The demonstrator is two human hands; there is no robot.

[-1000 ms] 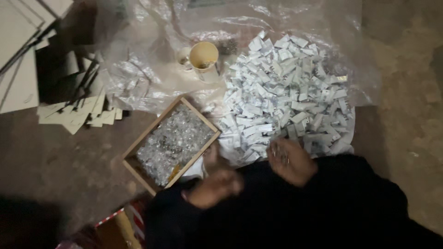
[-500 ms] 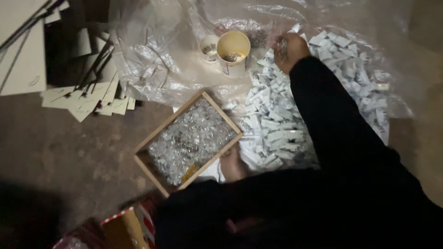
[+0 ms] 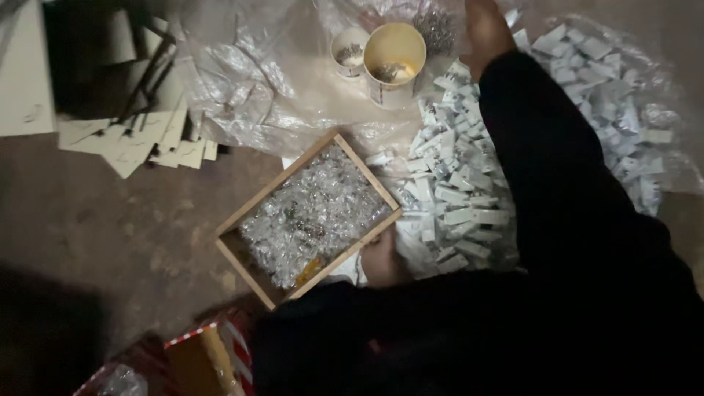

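My right hand (image 3: 485, 31) reaches far forward over a heap of small white plastic parts (image 3: 469, 183), beside a little pile of metal pieces (image 3: 437, 29) at the top of the view. Its fingers point away and I cannot see whether they hold anything. My left hand (image 3: 383, 258) rests by the near right corner of a shallow wooden tray (image 3: 229, 243) filled with small clear-wrapped pieces; the fingers look curled, their contents hidden. Both arms wear dark sleeves.
A large yellowish cup (image 3: 394, 60) and a smaller white cup (image 3: 349, 50) stand on a crumpled clear plastic sheet (image 3: 242, 88). Flat cardboard pieces (image 3: 139, 143) lie at the left. A red-and-white box (image 3: 202, 352) sits near me on the brown floor.
My right hand has gone from the near edge of the white heap out to the far side by the cups. The left hand stayed by the tray corner. The camera has tilted forward.
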